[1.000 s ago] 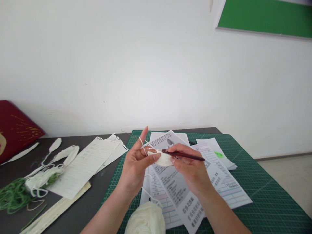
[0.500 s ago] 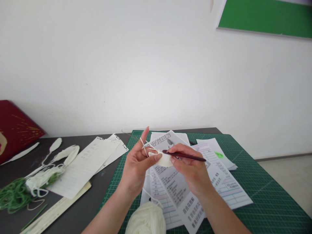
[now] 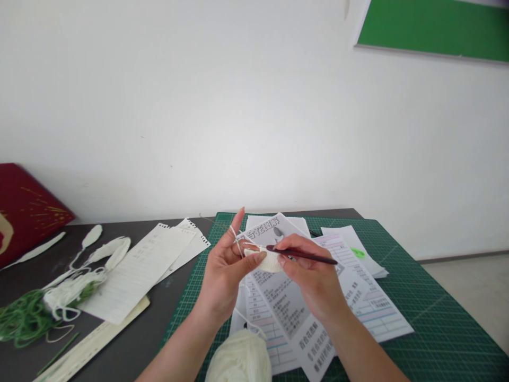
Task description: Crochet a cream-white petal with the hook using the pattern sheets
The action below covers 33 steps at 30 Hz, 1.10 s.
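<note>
Between my two hands is a small white crochet piece [image 3: 271, 261]. My left hand [image 3: 227, 265] pinches its left edge between thumb and fingers, with the index finger raised and white yarn looped around it. My right hand [image 3: 312, 265] grips a dark red crochet hook [image 3: 304, 254] like a pen, and its fingertips also touch the piece's right side. The hook's tip lies at the top edge of the piece, by the yarn. Below my left hand sits a ball of cream-white yarn [image 3: 240, 358], a strand rising from it.
Printed sheets [image 3: 294, 302] lie under my hands on a green cutting mat [image 3: 429, 318]. A bright green clip [image 3: 358, 253] rests on papers at right. Leftward are handwritten notes [image 3: 139, 270], green yarn [image 3: 24, 318], white crocheted pieces [image 3: 115, 252] and a red board [image 3: 29, 212].
Both hands, the hook and the crochet piece appear slightly further right in view, along with the surroundings. The grip of each hand stays the same.
</note>
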{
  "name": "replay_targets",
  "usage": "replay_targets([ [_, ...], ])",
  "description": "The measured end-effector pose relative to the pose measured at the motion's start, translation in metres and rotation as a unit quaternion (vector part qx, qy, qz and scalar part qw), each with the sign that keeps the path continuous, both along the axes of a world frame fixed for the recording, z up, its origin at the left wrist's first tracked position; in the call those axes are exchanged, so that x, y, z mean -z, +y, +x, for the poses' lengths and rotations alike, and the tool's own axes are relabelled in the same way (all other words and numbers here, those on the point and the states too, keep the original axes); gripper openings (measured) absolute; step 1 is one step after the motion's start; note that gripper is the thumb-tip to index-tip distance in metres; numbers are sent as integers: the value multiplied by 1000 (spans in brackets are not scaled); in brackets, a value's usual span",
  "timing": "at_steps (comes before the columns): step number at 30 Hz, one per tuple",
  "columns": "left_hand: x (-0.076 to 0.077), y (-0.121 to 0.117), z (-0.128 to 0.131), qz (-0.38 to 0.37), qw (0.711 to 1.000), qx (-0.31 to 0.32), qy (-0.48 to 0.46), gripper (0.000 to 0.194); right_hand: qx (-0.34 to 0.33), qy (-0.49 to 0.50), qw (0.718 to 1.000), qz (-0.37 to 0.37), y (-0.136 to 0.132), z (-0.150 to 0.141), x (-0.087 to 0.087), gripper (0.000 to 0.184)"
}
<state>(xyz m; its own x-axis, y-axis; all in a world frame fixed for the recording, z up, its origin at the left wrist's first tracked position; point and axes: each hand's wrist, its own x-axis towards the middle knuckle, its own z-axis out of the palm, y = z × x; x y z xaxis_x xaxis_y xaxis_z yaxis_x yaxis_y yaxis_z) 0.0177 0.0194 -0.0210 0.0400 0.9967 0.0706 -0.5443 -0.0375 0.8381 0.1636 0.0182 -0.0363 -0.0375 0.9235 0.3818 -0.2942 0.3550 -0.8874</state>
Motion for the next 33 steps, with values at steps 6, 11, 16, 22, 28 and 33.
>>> replay_targets([
  [6, 4, 2, -2, 6, 1000, 11, 7, 82, 10, 5, 1000, -12, -1, -1, -2, 22],
  [11, 4, 1, -1, -2, 1000, 12, 13, 84, 12, 5, 1000, -14, 0, -1, -2, 21],
  [16, 4, 1, -1, 0, 1000, 12, 12, 84, 10, 4, 1000, -15, 0, -1, -1, 21],
  [22, 7, 2, -3, 3, 1000, 26, 11, 80, 8, -2, 1000, -23, -1, -1, -1, 18],
  [28, 4, 0, -2, -10, 999, 34, 6, 81, 17, -3, 999, -34, -1, -2, -2, 16],
  [33, 4, 1, -2, -17, 999, 35, 11, 80, 23, -12, 999, -27, -1, -1, -3, 17],
])
